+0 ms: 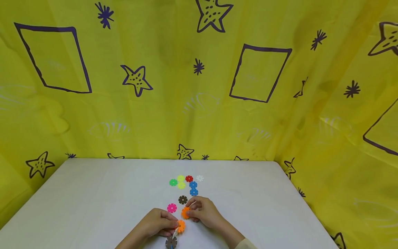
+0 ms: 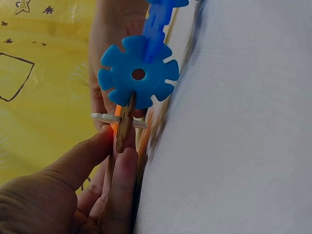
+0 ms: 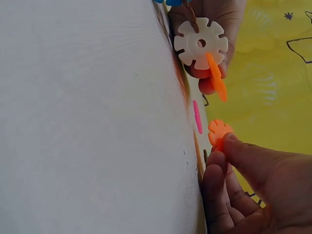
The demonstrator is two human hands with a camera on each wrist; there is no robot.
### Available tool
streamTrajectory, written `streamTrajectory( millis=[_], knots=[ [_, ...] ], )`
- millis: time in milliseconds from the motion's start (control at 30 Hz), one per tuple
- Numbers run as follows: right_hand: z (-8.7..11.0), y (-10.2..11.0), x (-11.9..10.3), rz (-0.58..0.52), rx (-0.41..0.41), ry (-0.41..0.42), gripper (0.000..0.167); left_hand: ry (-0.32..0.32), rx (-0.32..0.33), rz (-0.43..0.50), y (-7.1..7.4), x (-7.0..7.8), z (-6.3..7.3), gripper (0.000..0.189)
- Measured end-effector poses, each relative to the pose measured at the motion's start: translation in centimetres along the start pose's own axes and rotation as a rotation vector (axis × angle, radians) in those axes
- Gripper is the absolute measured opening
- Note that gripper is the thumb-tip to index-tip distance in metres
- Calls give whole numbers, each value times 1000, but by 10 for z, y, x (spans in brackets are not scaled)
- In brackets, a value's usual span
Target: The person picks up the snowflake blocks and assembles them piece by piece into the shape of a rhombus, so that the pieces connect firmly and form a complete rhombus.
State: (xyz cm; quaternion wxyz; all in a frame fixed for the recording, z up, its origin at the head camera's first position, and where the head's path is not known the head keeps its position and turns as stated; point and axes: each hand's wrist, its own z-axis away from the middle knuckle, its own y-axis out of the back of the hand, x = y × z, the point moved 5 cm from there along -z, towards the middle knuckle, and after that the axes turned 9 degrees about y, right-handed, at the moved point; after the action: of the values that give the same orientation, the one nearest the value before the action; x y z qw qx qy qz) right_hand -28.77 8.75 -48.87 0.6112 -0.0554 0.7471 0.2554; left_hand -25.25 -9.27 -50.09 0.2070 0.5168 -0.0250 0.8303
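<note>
My left hand (image 1: 158, 223) pinches an orange notched disc (image 1: 181, 229) at the end of a linked chain. A white disc (image 3: 189, 46) slots into that orange one, followed by a brown disc (image 1: 169, 244). Beyond the brown piece, the left wrist view shows a light blue disc (image 2: 114, 75) joined to a darker blue one (image 2: 157, 29); the chain's far end is cut off. Between thumb and fingers, my right hand (image 1: 205, 211) holds a single orange disc (image 3: 218, 129). A small gap separates it from the chain's orange disc.
Loose notched discs lie on the white table (image 1: 109, 193) beyond my hands: pink (image 1: 170, 209), brown (image 1: 180, 200), two blue (image 1: 191, 186), two yellow (image 1: 179, 186), green (image 1: 171, 183), red (image 1: 187, 180) and white (image 1: 198, 179). A yellow patterned curtain (image 1: 161, 114) surrounds the table's back and sides.
</note>
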Motion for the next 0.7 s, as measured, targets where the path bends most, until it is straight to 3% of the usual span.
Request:
streamTrajectory(
  millis=[333,533,700],
  knots=[
    [15,7,2,-86,-36,-15,12,-19,-21,-53,0,5,-2,18],
    [18,10,5,-100,-62,20,17,-57,-39,-92,0,7,-9,17],
    [17,9,5,-117,-79,28,17,-52,-41,-82,1,6,-11,17]
  ],
)
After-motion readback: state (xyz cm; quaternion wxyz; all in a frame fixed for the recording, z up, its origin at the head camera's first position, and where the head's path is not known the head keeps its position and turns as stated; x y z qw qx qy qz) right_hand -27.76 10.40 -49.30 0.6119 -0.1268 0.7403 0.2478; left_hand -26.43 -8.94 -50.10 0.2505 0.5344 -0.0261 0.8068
